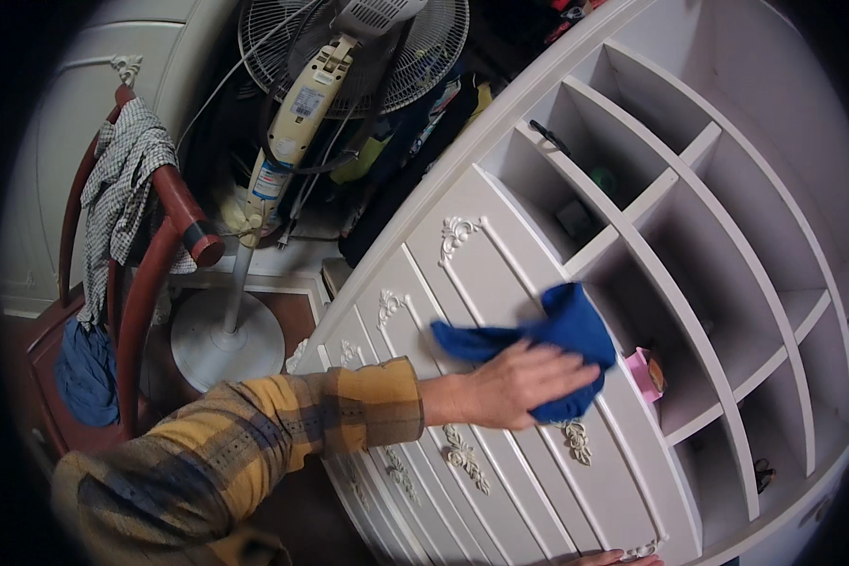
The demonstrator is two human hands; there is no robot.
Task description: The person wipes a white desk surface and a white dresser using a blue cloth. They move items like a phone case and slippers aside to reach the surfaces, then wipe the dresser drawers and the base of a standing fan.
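My left hand (516, 385), in a yellow and grey plaid sleeve, presses a blue cloth (576, 325) against the top drawer front of a white cabinet (495, 247). Hand and cloth are blurred by motion, and one end of the cloth trails loose past the fingers. At the bottom edge, only some fingers of my right hand (612, 558) show, touching the lower end of the same drawer front by a carved ornament. The rest of that hand is cut off by the frame. Open shelf compartments (679, 247) adjoin the drawers.
A pink container (645, 375) sits at a compartment's front edge, and a black object (550, 138) lies on a divider. A standing fan (293, 120) and a red-brown wooden chair (191, 219) draped with a checked garment (131, 170) stand at left. Clothes (396, 148) hang behind the fan.
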